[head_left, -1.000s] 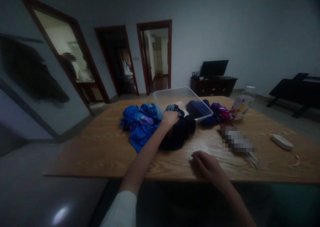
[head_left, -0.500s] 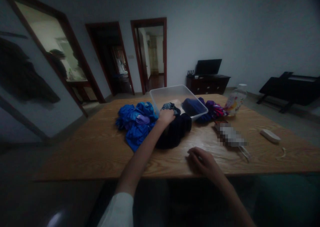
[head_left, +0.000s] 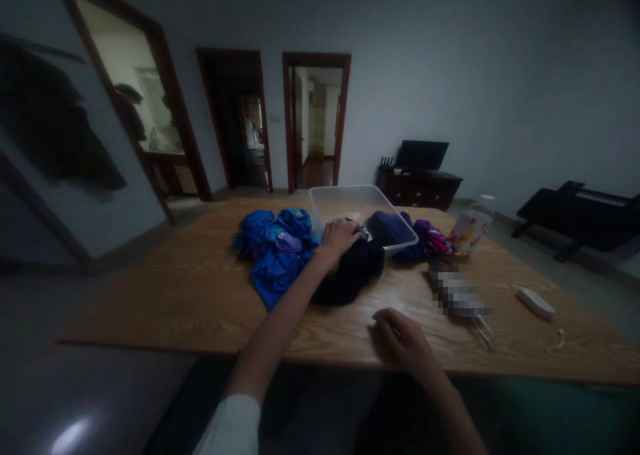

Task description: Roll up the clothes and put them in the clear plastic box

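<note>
My left hand (head_left: 338,236) reaches across the wooden table (head_left: 190,295) and rests on a dark cloth item at the near rim of a clear plastic bin (head_left: 327,200); its fingers curl over the cloth. A heap of dark navy clothes (head_left: 350,278) lies just under that hand. Blue clothes (head_left: 275,248) are piled to its left. More dark blue cloth (head_left: 390,228) sits inside the bin, and purple and pink clothes (head_left: 433,238) lie to its right. My right hand (head_left: 403,338) lies near the table's front edge, fingers curled down on the wood with nothing seen in it.
A bottle with a printed label (head_left: 470,225) stands right of the bin. A white flat object (head_left: 535,303) and a blurred item (head_left: 457,295) lie on the right part of the table. A person stands in the left doorway (head_left: 131,111). A dark cabinet (head_left: 420,185) is behind.
My left hand shifted slightly right onto the dark cloth at the bin's rim. The right hand stayed near the front edge. The view turned a little.
</note>
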The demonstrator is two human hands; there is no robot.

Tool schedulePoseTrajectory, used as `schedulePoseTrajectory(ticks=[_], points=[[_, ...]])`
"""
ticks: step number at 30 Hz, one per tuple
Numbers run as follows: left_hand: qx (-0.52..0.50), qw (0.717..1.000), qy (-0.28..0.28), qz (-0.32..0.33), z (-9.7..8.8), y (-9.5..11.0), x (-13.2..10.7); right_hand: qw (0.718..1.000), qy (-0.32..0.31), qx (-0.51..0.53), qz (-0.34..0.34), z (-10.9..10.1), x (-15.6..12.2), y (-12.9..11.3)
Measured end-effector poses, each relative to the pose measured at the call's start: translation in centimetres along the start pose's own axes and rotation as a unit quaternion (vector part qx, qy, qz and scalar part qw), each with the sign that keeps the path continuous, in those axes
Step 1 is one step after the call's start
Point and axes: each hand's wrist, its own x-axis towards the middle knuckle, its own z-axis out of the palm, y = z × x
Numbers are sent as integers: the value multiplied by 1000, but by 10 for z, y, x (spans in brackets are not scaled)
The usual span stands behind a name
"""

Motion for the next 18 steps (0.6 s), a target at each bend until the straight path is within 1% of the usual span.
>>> schedulePoseTrajectory(ticks=[3, 6, 9, 13, 18], points=[[-26, 999, 20, -11, -1, -4, 2, 1000, -12, 13, 9, -3, 0, 3], [-45, 999, 19, -17, -3, -6, 2, 999, -22, 23, 13, -3, 0, 4], [-64, 997, 25, -22, -5, -5, -1, 1000, -16, 15, -6, -1, 1, 3], [-97, 993, 49, -34, -7, -4, -7, 1000, 3, -5, -31, 1, 1, -2], [-161, 981, 95, -43, -2, -8, -10, 1000, -1, -2, -31, 1, 1, -5]])
